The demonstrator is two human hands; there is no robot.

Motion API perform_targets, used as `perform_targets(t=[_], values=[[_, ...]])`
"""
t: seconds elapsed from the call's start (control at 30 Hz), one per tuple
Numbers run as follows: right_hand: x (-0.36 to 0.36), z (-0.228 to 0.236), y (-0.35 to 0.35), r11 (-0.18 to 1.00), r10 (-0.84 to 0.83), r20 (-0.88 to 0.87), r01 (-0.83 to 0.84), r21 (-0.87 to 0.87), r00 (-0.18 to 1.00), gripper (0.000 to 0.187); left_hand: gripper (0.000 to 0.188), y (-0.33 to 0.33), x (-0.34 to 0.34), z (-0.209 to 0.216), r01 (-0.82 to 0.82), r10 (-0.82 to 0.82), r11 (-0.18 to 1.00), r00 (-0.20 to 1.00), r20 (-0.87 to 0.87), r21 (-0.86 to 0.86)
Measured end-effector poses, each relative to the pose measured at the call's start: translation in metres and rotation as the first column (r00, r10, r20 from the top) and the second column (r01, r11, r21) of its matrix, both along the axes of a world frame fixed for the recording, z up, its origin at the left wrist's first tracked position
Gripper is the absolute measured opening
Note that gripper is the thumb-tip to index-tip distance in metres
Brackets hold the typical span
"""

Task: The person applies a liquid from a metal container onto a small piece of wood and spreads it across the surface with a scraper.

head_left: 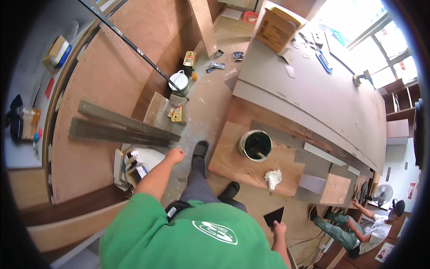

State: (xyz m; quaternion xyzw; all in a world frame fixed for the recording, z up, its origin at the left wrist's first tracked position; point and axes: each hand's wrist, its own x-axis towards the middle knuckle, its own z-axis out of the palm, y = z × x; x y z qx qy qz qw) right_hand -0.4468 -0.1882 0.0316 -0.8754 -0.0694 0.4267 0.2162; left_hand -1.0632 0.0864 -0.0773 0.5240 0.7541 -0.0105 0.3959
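My right hand [279,228] grips a thin black flat square piece [274,217] by its lower corner, out to the right of my body. My left hand [176,155] is curled into a loose fist with nothing visible in it. It hangs beside the ends of two long dark boards [121,127] that lean against the wooden panel on the left. A bucket of dark liquid [256,145] stands on a plywood sheet [228,154] ahead of me, with something like a handle dipping into it. A crumpled white cloth [273,179] lies to its right.
A large grey-topped worktable [309,89] bears a cardboard box [277,30], a blue hacksaw [324,62] and a drill [362,79]. White bucket [178,81] and metal cans [179,114] stand on the floor at left. Another person [363,228] sits at lower right near a fan [383,194].
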Motion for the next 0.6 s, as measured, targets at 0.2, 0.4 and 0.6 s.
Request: perform_targets(t=[0.2, 0.4, 0.6], values=[[-0.083, 0.024, 0.027, 0.950, 0.261, 0.084, -0.240, -0.199, 0.962, 0.017, 0.038, 0.123, -0.080, -0.135, -0.197, 0.197, 0.980, 0.980, -0.016, -0.009], [-0.137, 0.046, 0.125, 0.884, 0.391, -0.011, -0.379, -0.273, 0.920, 0.018, 0.042, 0.188, -0.135, -0.234, -0.576, 0.582, 0.813, 0.809, 0.085, -0.086], [-0.188, 0.049, 0.188, 0.790, 0.520, -0.095, -0.521, -0.323, 0.849, 0.021, 0.057, 0.218, -0.175, -0.302, -0.804, 0.796, 0.589, 0.560, 0.230, -0.082]])
